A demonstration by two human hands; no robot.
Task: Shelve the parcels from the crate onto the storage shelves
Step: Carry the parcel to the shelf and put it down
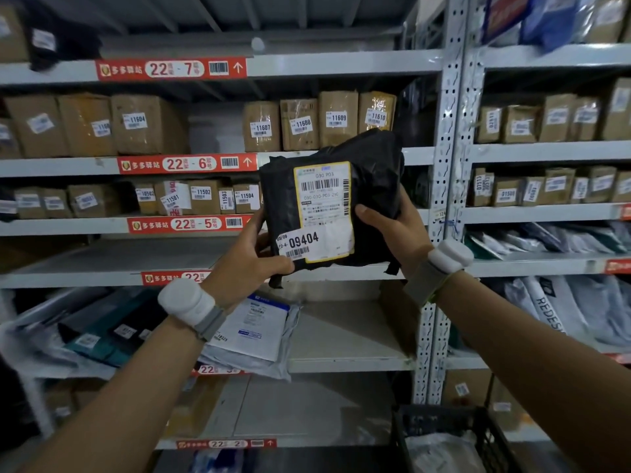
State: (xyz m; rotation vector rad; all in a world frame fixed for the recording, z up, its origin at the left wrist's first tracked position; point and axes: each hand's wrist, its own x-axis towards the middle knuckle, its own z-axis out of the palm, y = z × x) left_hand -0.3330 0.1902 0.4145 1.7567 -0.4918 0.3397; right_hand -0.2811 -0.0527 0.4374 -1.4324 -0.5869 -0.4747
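Black parcel (372, 179), gripped between both hands (246, 261) (392, 230)

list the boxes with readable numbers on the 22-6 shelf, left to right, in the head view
box 11604 → box 11607 → box 11608 → box 11609 → box 11610. The boxes further left have labels too blurred or cut off to read.

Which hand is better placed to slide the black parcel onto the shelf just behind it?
Probably the left hand: it holds the parcel by its lower corner, beside the bare stretch of shelf, while the right hand sits near the post.
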